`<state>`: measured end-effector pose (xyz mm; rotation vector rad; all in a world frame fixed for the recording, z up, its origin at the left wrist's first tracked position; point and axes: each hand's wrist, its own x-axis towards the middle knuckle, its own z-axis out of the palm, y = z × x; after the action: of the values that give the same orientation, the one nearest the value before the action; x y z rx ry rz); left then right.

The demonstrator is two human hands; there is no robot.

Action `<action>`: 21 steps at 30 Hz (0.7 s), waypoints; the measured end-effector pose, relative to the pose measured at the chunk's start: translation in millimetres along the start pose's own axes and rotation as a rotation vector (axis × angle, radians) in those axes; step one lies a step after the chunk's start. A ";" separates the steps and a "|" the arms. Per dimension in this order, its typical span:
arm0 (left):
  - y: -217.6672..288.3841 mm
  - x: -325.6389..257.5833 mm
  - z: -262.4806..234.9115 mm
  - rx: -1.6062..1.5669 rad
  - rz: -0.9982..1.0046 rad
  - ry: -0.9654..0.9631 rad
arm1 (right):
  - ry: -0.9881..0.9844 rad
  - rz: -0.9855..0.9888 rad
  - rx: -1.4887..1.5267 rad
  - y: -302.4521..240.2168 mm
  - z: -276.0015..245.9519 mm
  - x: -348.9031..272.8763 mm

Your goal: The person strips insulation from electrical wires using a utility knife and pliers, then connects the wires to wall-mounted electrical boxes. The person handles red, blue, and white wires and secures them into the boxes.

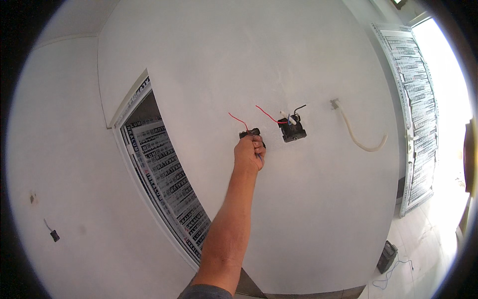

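Tool [260, 147], only its tip showing below the knuckles, is clenched in the one hand [250, 153] in view, which is pressed up at a small dark wall box [250, 133]. Which hand it is I cannot tell for sure; the forearm rises from the lower edge near the middle. The fingers [257, 145] are curled tight, touching the box's lower edge. A red wire [238, 119] springs up and left from that box. Just right of it sits a second, larger box [292, 130] with a red wire [267, 114], a black wire [299, 107] and white ends poking out. Farther right, a white cable [359, 139] hangs in a loop from the white wall [209, 60]. A doorway [164, 184] lies left of the arm; a dark case [387, 256] sits on the floor at lower right.
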<state>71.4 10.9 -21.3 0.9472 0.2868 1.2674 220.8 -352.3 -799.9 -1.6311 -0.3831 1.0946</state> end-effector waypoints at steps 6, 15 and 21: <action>19.2 -37.6 9.6 0.325 -0.033 -0.059 | 0.035 -0.126 -0.252 11.4 -5.7 2.6; 100.3 -45.4 52.3 1.435 0.212 -0.103 | 0.014 -0.299 -0.577 39.9 -9.7 19.7; 81.8 -48.9 31.1 1.016 0.372 -0.145 | 0.012 -0.396 -0.746 54.6 -10.4 30.3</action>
<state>20.7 -47.0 42.8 2.0201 0.6947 1.3731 230.0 -356.7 -862.3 -2.0703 -1.1548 0.6634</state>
